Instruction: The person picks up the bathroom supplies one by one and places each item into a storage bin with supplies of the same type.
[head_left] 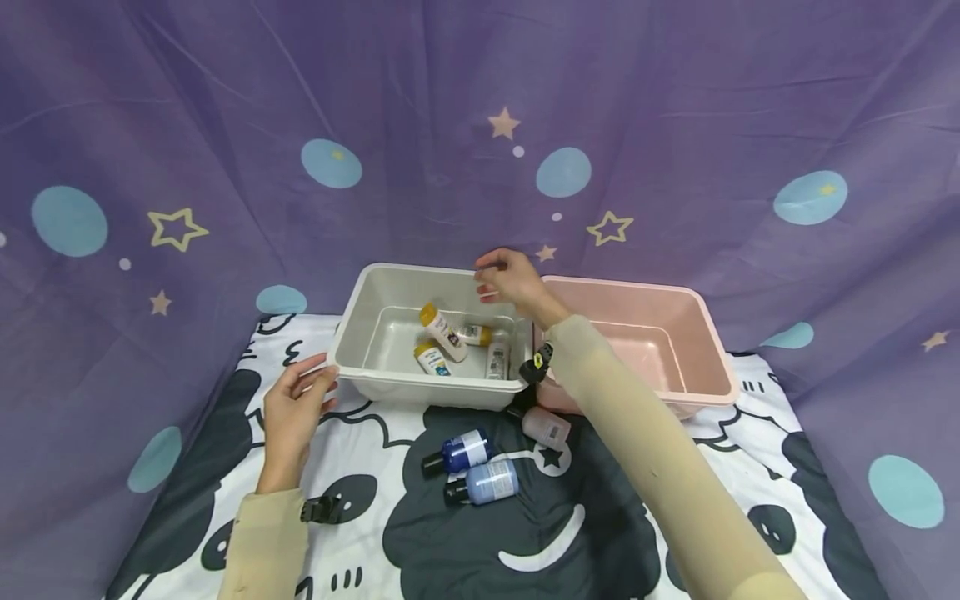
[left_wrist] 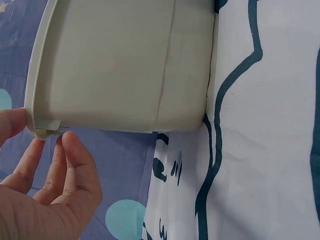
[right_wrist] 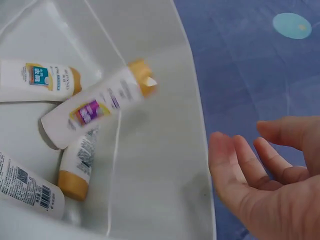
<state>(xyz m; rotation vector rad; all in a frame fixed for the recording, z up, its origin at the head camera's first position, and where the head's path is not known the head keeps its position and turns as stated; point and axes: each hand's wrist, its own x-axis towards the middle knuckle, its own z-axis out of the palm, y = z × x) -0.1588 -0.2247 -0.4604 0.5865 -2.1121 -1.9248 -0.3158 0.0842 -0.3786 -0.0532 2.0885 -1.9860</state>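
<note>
At the front left corner of a white tub (head_left: 420,386), my left hand (head_left: 292,412) pinches the rim, thumb on one side and fingertips on the other, as the left wrist view shows. My right hand (head_left: 513,283) is over the tub's back right part, its fingers loosely bent with nothing between them. Inside the tub lie white bottles with yellow caps: one (right_wrist: 97,105) leans across another (right_wrist: 80,162), and a third (right_wrist: 40,80) is beside them. A bottle with a printed back label (right_wrist: 30,185) lies near the wall, its cap hidden.
A pink tub (head_left: 693,350) stands against the white tub's right side. On the sheep-patterned cloth in front lie a dark blue bottle (head_left: 465,451), a light blue bottle (head_left: 491,482) and a pinkish bottle (head_left: 546,427), all black-capped. A purple curtain (head_left: 450,100) hangs behind.
</note>
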